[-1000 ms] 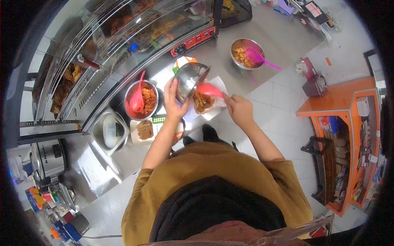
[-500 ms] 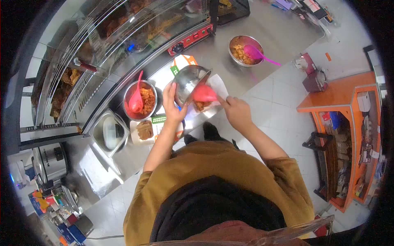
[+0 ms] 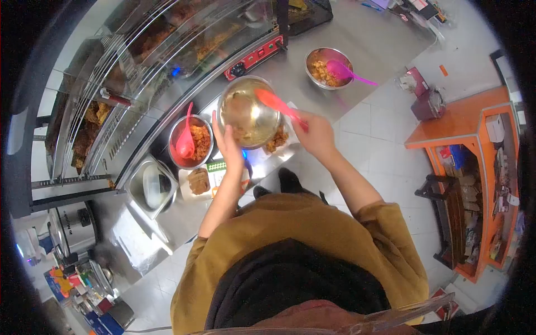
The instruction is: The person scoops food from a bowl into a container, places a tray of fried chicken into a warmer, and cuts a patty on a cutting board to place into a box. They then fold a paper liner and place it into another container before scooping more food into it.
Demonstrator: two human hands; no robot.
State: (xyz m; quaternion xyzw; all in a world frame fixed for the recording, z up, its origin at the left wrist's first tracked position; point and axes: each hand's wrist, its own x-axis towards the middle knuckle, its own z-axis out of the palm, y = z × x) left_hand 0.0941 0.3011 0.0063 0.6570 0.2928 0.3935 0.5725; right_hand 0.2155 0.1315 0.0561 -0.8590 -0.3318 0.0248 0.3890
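Holding a steel bowl (image 3: 239, 114) tipped, its inside facing the camera, the left hand (image 3: 230, 151) spreads along its side. The right hand (image 3: 317, 137) is wrapped around the handle of a red spoon (image 3: 273, 102), whose head shows against the bowl's inside. Cooked food (image 3: 276, 143) on white paper (image 3: 293, 140) lies just beside the bowl, partly hidden. A second bowl (image 3: 175, 127) with a red ladle (image 3: 185, 146) stands near the left hand on the metal counter (image 3: 374, 58).

Shiny steel bowl (image 3: 241, 114), inside showing, red spoon (image 3: 276, 102) across rim — perhaps touching
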